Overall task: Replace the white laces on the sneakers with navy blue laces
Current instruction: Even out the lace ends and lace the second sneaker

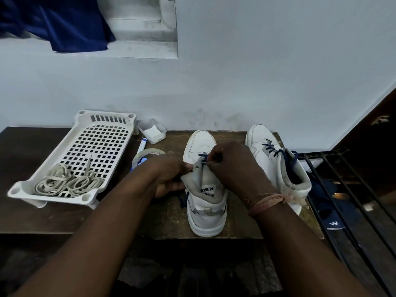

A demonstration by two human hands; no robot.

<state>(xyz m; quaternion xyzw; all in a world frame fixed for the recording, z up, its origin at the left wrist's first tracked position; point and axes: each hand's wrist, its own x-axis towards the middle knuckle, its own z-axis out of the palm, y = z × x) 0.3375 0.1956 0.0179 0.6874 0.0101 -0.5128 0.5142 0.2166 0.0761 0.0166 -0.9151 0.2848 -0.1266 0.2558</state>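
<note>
A dark brown wooden desk (169, 219) is standing against a pale grey wall (257, 71), carrying everything. At its left side a white perforated plastic tray (100, 133) is lying tilted, and the removed white laces (68, 183) are sitting in a loose tangle in its near corner.

Two white leather sneakers are resting on the desk with toes pointing to the wall. The near white sneaker (206, 211) is sitting in the middle, between the hands, with a navy blue lace (203, 159) crossing its lowest eyelets and a loose end trailing down its left side onto the desk. The far white sneaker (276, 166) is standing just beside it on the right, already threaded with its own navy lace (272, 150).

The left hand (171, 179) is curling its grip round the left side of the near sneaker's collar, thumb pressing on the eyelet flap. The right hand (233, 166), with a pinkish thread band at the wrist, is pinching the navy blue lace over the tongue; the fingertips themselves are hidden behind the knuckles.

Behind the left hand a roll of clear tape (147, 154) is lying flat, a white marker with a blue cap (141, 145) is lying beside it, and a small clear plastic box (153, 130) is sitting near the wall.
</note>
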